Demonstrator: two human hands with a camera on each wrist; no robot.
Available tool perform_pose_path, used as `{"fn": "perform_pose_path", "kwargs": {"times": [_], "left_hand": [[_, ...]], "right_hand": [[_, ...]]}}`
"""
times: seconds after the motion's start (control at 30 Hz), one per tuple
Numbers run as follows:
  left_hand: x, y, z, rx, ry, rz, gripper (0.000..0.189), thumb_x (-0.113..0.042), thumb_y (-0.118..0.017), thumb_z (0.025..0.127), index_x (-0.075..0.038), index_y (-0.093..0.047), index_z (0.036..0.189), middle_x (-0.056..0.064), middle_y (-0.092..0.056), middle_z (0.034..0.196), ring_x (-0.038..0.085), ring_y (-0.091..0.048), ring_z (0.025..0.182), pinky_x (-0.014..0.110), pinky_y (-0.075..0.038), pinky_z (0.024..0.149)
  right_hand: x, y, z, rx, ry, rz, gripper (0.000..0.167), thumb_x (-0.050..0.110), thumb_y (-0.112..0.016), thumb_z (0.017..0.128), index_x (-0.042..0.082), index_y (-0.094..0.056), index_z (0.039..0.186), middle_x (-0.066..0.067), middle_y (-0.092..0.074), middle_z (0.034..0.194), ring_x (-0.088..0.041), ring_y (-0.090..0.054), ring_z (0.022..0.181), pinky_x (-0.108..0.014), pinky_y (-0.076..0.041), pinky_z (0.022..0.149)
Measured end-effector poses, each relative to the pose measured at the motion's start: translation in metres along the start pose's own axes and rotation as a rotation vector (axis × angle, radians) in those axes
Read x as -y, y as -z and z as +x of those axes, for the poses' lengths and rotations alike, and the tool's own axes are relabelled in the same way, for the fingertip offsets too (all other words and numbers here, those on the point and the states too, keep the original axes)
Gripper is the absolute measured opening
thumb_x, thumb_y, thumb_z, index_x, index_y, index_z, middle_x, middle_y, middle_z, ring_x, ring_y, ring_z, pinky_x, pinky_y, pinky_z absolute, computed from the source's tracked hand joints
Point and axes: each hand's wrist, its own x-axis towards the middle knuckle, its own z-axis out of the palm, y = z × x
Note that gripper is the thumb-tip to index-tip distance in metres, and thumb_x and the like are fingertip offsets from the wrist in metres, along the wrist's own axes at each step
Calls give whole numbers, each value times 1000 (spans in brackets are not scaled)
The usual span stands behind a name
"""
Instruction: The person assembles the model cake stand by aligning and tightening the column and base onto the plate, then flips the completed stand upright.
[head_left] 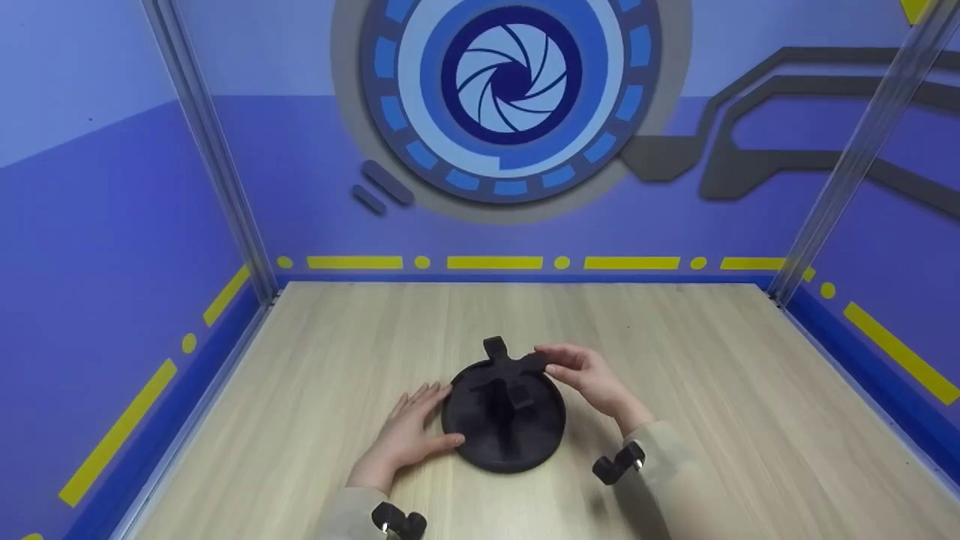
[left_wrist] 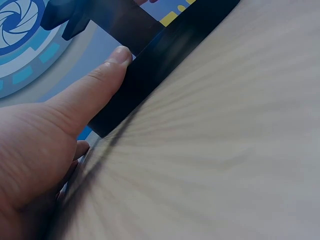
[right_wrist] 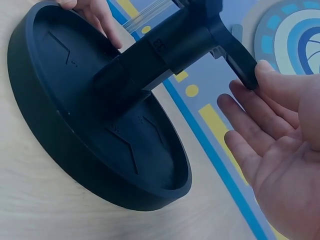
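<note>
A black stand [head_left: 551, 442] has a round, rimmed base, a thick upright post [right_wrist: 145, 60] and a cross-shaped top [head_left: 510, 367] with several short arms. It sits on the wooden tabletop. My left hand [head_left: 409, 431] lies at the base's left side, fingers fairly straight and spread along the outer edge. Its thumb [left_wrist: 95, 90] rests on the rim. On the far right, my right hand [head_left: 592, 379] pinches one arm of the top [right_wrist: 240, 57] between thumb and index finger. The other right fingers [right_wrist: 250, 130] hang loosely below, off the stand.
The wooden table [head_left: 337, 330] is bounded by a blue back wall [head_left: 285, 180] and side walls with yellow markings. Clear vertical strips [head_left: 217, 150] stand at the back corners. A small black device [head_left: 619, 461] is strapped to each wrist over the sleeve.
</note>
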Motion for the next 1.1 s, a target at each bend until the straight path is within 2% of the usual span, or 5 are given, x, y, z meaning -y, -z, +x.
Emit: {"fn": "perform_pose_path", "kwargs": {"times": [0.43,0.67,0.77,0.97,1.1], "left_hand": [[-1,-1,0,1,17,2,95,-55,-80,82,-8,-43,156,23,-37,164,44,-28,156,63,-11,132],[-1,-1,0,16,50,8,95,-58,-79,82,-12,-42,157,20,-35,166,41,-27,157,59,-9,133],[-1,-1,1,17,49,7,95,-58,-79,82,-12,-42,157,21,-35,166,42,-27,157,60,-10,133],[0,-1,0,6,26,7,95,-57,-80,82,-11,-43,157,22,-36,165,43,-27,156,62,-11,132],[0,-1,0,-2,4,9,95,-57,-79,82,-9,-43,156,23,-36,164,44,-28,155,63,-12,131]], "right_hand": [[3,0,-8,37,-29,-9,46,7,-68,97,-9,-57,139,-15,-70,132,-4,-70,109,-19,-58,94],[6,-2,-13,64,-42,18,50,7,-69,95,-10,-55,140,-3,-73,126,-3,-70,108,-19,-58,93],[7,-4,-15,70,-35,7,50,6,-70,95,-10,-56,140,-5,-73,128,-2,-70,109,-19,-58,93],[12,-11,-18,85,-18,-41,50,8,-70,95,-8,-57,140,-23,-65,138,-2,-69,110,-17,-58,93],[14,-15,-21,83,-11,-56,50,8,-71,94,-8,-57,140,-24,-63,141,0,-67,112,-16,-57,92]]}}
